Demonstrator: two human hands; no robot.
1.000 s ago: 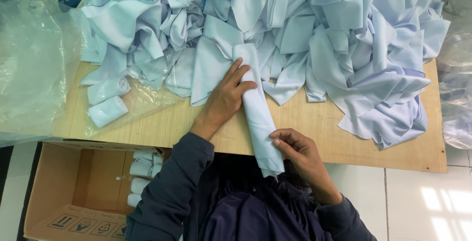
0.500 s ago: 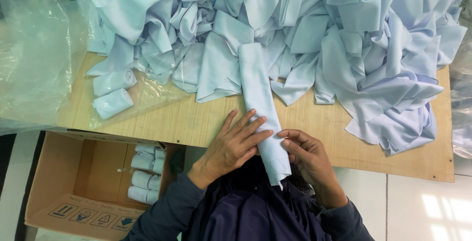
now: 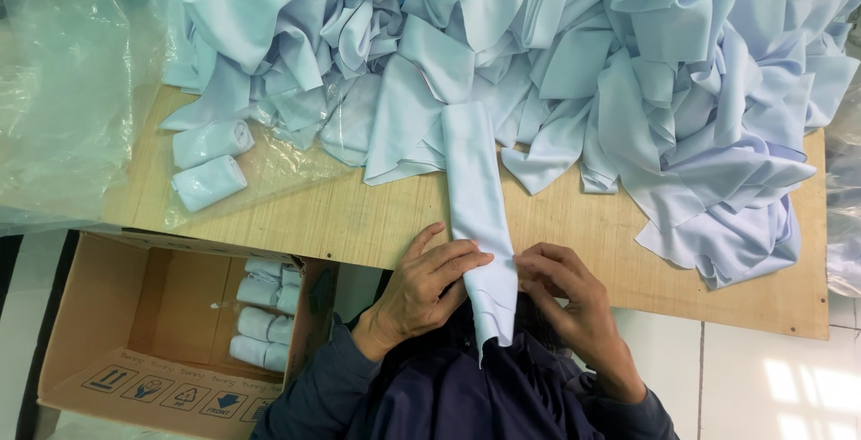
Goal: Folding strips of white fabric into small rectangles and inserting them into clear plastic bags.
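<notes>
A: Hand status?

B: Left hand (image 3: 429, 283) is laid flat, fingers (image 3: 466, 259) extended and nearly together, pressed on the near end of a folded pale blue cloth strip (image 3: 476, 202). Right hand (image 3: 567, 296) is curled, the strip's right edge pinched between thumb and fingertips. Both hands are closed on the same strip, at the near edge of the wooden table (image 3: 359, 216).

A: Strip location?

B: Laid lengthwise near-to-far at table centre. Far end is tucked against the heap of loose pale blue cloth (image 3: 628, 72); near end is hung over the table edge toward the dark-sleeved torso.

A: Packages?

B: Two rolled cloth bundles (image 3: 211, 160) are seen on the table's left side, side by side, resting on clear plastic sheeting (image 3: 63, 90) that is bunched up at far left. An open brown cardboard box (image 3: 117, 314) is placed on the floor, near left, below the table edge. Four or so more rolled bundles (image 3: 265, 310) are stacked against its right wall.

A: Labels?

B: A row of small black handling pictograms, including arrows, is printed on the box's near flap. Text beside them cannot be resolved. More clear plastic is visible at the far right edge.
</notes>
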